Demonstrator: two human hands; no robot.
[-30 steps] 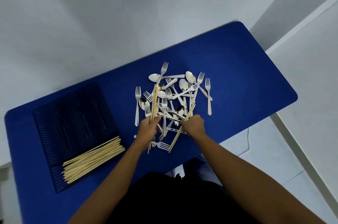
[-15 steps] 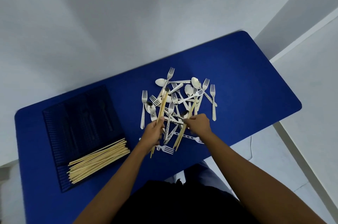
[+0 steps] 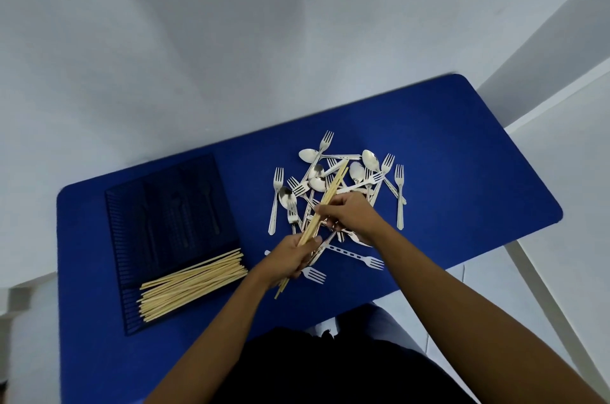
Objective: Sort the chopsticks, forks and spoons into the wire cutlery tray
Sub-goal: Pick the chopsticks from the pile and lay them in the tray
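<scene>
A tangle of metal forks and spoons (image 3: 356,179) lies in the middle of the blue table (image 3: 462,172). Above its near side, my left hand (image 3: 290,256) grips the lower part of a small bundle of wooden chopsticks (image 3: 331,192) that slants up to the right. My right hand (image 3: 346,210) pinches the same bundle higher up. At the left stands the dark wire cutlery tray (image 3: 132,205); several chopsticks (image 3: 194,283) lie across its near compartment, and its other compartments look dark and hard to read.
Two loose forks (image 3: 358,256) lie on the table just in front of the pile, near my hands. The table's near edge runs close to my body, and white floor and wall surround the table.
Both hands have lifted and come together. The chopsticks each hand was pulling from the pile now form one bundle held by both hands above it.
</scene>
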